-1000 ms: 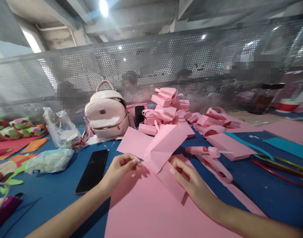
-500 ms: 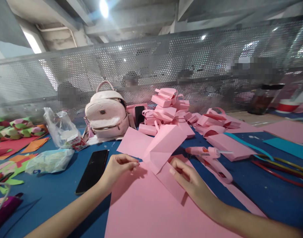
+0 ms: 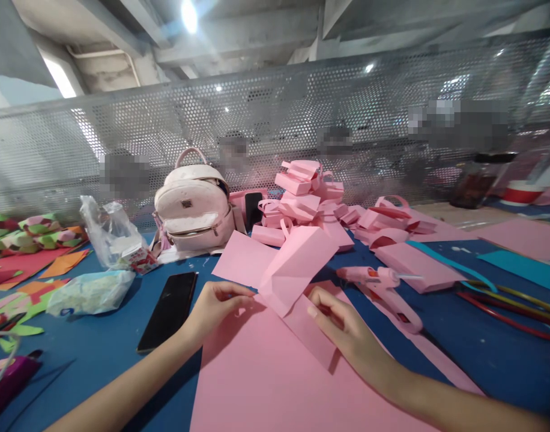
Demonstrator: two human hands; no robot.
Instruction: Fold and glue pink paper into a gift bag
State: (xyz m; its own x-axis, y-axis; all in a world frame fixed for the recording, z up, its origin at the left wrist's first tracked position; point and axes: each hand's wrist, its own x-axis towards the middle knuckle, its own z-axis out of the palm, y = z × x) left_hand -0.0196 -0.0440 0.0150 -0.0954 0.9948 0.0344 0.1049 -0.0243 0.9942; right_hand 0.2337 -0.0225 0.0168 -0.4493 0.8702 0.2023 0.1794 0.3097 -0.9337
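Observation:
Before me is a partly folded pink paper bag [image 3: 297, 264], its upper part tilted to the right and creased. My left hand [image 3: 218, 309] pinches it at its lower left corner, thumb and forefinger together. On the other side, my right hand [image 3: 338, 318] is closed on the bag's lower right flap, thumb in front and fingers curled. Under both hands lies a large pink paper sheet [image 3: 261, 384]. A pink glue gun [image 3: 387, 291] rests to the right of my right hand. Close to my left wrist is a black phone [image 3: 169, 312].
Finished pink paper bags [image 3: 302, 198] are heaped at the back, beside a pale backpack [image 3: 194, 207]. A perforated metal screen [image 3: 275, 114] stands behind. Leftward lie a tissue pack [image 3: 92, 291], a plastic bag [image 3: 110, 234] and coloured paper pieces; rightward, coloured cords [image 3: 518, 312].
My left fingers have shifted slightly right and closed on the corner of the pink paper bag. My right hand has hardly moved.

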